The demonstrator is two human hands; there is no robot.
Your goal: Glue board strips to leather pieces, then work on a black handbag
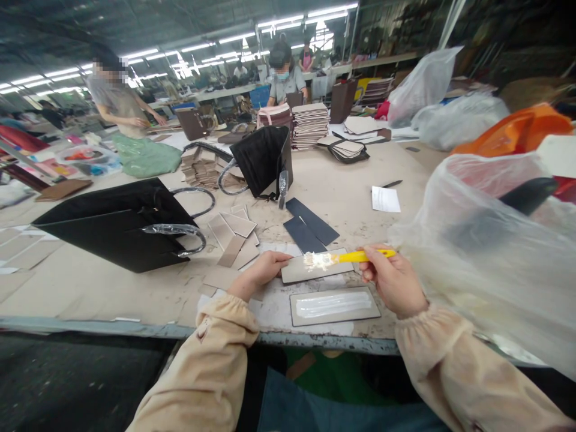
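Note:
My right hand (393, 279) is closed around the yellow handle of a brush (355, 256). White paste clumps on its bristles, which touch a beige rectangular panel (294, 273) with a dark edge. At that panel's left end, my left hand (265, 270) pinches it between thumb and fingers. Closer to me lies a second panel (372, 309), with a white streak of paste (333, 305) spread along it. Just beyond the held panel are dark blue-black strips (315, 221), and to their left a loose pile of beige pieces (234, 231).
Black handbags (121, 225) with plastic-wrapped handles stand left and ahead. A large clear plastic bag (486, 240) fills the right side, near an orange bag (513, 132). A white paper (386, 199) lies beyond. Stacked panels (310, 126) and co-workers are farther back.

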